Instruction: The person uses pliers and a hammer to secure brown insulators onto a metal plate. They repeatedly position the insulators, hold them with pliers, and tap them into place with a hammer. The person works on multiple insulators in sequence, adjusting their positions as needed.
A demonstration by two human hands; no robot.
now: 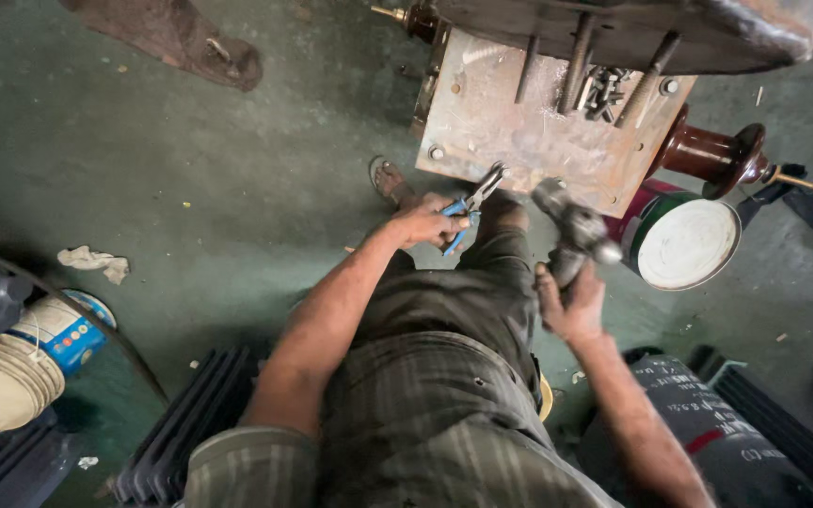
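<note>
Blue-handled pliers (470, 205) clamped in left hand (425, 224), jaws set against edge of rusty steel plate (529, 122). Grey power tool (571, 235), blurred, gripped in right hand (571, 306) just below plate, angled toward it. Paint can (684, 240) stood beside, on floor (190, 169).
</note>
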